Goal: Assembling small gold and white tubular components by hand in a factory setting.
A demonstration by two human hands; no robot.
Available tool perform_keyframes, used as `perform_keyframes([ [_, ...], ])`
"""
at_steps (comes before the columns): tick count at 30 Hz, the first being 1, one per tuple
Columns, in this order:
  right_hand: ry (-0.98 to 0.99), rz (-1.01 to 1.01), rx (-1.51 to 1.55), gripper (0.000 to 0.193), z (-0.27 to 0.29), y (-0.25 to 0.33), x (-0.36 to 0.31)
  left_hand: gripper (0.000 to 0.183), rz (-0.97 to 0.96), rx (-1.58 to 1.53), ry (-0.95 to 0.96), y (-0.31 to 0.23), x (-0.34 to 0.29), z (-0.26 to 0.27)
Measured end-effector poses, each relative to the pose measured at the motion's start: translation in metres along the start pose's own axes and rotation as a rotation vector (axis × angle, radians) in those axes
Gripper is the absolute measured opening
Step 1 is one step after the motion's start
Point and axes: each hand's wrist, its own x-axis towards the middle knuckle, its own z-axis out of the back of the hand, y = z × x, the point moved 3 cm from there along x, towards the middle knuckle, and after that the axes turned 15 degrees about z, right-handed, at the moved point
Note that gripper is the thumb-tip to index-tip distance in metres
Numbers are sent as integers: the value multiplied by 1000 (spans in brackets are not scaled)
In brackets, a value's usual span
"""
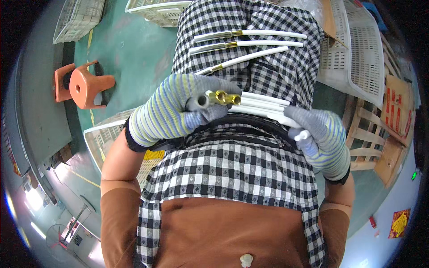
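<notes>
My left hand, in a striped knit glove with grey fingers, is closed round a bundle of white tubes. Brass ends and a silver metal end poke out of its fist. At the bundle's other side my right hand, gloved alike, pinches a white tube end between thumb and fingers. Whether that tube belongs to the bundle I cannot tell. Three white tubes with brass collars and silver metal ends lie apart on the checked apron across my lap, beyond my hands: a far one, a middle one and a slanting one.
White plastic crates stand at the right, far left, beyond my knees and beside my left arm. Orange stools are on the green floor at left. A wooden frame and cardboard are at right.
</notes>
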Motion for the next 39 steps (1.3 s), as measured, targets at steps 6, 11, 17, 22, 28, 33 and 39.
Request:
perform_keyframes([
  [6,177,270,-625,42,13,26,23,31,-176,413,-142,-15,-1,-7],
  [11,243,372,-705,42,9,27,28,31,-76,565,-118,-15,-1,-14],
  [17,311,371,-837,41,10,29,31,30,39,307,-136,-17,-3,-11],
  [22,335,382,-782,38,2,23,24,28,-108,474,-239,-14,-1,-17],
  [28,247,401,-533,47,-5,6,24,35,-270,670,-316,-19,-2,-29],
  [33,152,222,-393,14,-17,-13,32,37,-348,742,-369,-20,2,-27],
  [39,187,283,-569,32,-24,-33,52,36,-177,862,-455,-11,4,-7],
])
